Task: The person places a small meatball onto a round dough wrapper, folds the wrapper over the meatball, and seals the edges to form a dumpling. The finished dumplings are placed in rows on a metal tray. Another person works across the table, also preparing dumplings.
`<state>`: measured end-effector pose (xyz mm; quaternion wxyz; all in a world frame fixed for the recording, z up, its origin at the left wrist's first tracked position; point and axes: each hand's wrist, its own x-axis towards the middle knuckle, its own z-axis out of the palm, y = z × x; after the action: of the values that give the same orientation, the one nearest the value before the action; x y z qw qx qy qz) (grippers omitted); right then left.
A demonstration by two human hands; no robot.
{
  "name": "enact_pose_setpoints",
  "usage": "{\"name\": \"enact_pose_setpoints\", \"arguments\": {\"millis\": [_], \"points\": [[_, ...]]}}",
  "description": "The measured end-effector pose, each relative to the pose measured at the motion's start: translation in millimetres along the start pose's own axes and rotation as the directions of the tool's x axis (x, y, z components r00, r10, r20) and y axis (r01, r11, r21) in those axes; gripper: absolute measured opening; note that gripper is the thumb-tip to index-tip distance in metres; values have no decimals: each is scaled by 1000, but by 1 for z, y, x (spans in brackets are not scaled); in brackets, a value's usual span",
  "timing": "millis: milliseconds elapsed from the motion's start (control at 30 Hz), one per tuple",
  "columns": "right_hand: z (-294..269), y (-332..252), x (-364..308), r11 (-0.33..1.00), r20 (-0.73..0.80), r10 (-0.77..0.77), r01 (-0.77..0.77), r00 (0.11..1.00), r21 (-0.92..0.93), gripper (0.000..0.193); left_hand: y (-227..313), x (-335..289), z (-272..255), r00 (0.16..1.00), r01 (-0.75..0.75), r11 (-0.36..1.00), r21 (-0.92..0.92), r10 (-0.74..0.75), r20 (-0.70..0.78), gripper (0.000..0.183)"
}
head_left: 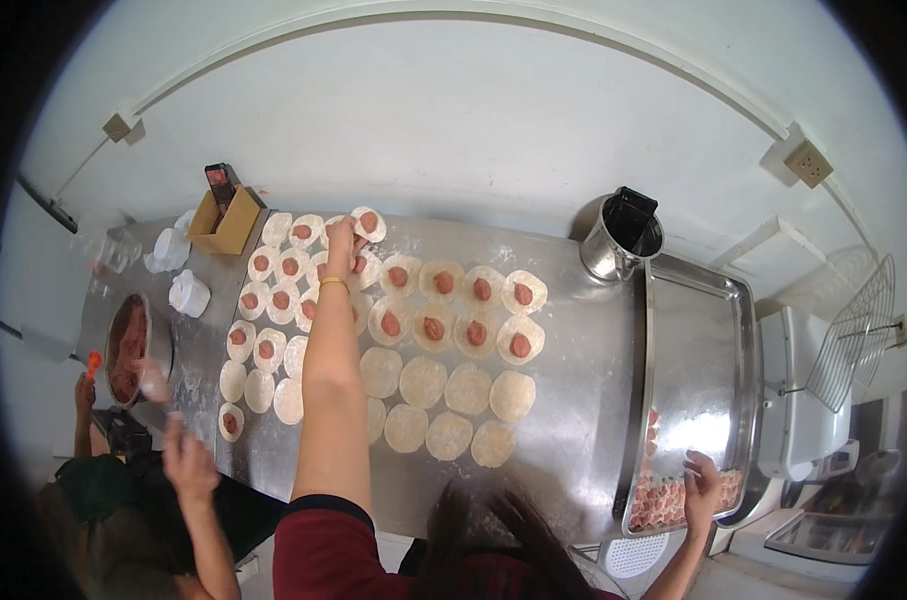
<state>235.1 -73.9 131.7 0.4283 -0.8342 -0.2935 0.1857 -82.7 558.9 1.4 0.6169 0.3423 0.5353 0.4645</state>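
My left hand [341, 245] reaches across the steel table to the far row, its fingers closed on the near edge of a round dough wrapper [382, 232] with a lump of meat filling [368, 222] on it. Below that arm and on both sides of it lie rows of wrappers. Many carry a pink meat lump, such as this filled wrapper [481, 290]; the nearer ones, like this plain wrapper [423, 382], are bare. At the right, my right hand [702, 488] hovers with fingers apart over a metal tray [746, 350], whose near end holds many small meat-filled dumplings [663, 505].
A co-worker's blurred hand [188, 465] works by an oval tub of minced meat [128, 345]; the other hand [84, 392] holds an orange-handled tool [94, 364]. A cardboard box [225, 222], white bags [187, 294] and a steel pot [613, 250] stand along the table.
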Motion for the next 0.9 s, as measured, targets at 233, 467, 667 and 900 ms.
{"name": "enact_pose_setpoints", "arguments": {"millis": [233,467,667,900], "points": [[85,-38,29,949,163,-54,0,985,316,35,3,-154,52,847,204,947,-249,-44,530,24],[179,-25,11,505,494,120,-482,861,716,26,-88,-355,59,565,444,893,70,-340,752,27],[179,39,-39,759,407,231,-425,884,493,15,-152,-446,27,785,185,816,548,-459,417,24],[170,63,-54,847,470,121,-338,874,411,23,-188,-480,12,850,138,937,321,-279,447,26]]}}
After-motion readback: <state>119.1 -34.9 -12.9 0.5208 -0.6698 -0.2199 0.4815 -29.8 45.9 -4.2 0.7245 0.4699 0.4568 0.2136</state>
